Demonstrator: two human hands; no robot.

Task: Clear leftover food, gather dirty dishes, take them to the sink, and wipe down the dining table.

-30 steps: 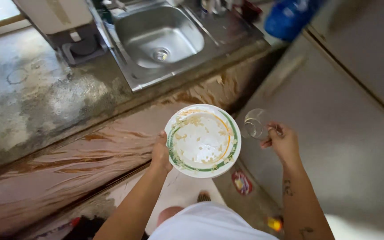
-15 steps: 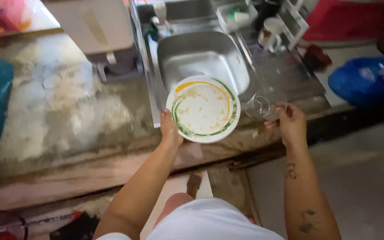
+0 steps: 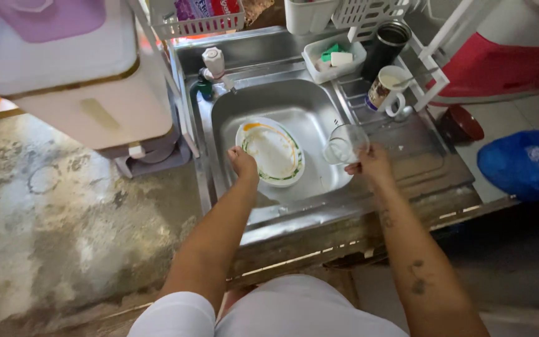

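Currently the left hand (image 3: 242, 163) grips the soiled plate (image 3: 271, 153) by its 8 o'clock rim over the sink (image 3: 294, 103); the right hand (image 3: 371, 165) clasps a clear glass (image 3: 344, 145) at 3 o'clock. Risk: a one-edge grip may let the plate tip, striking the glass. A red-and-purple package (image 3: 207, 9) sits in the basket at 12 o'clock.

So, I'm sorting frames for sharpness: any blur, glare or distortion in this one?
Head view: mostly sharp; the plate and clear glass read cleanly. Soft glare sits on the steel sink wall. Edges bow from the wide lens. Left hand and right hand show little motion blur.
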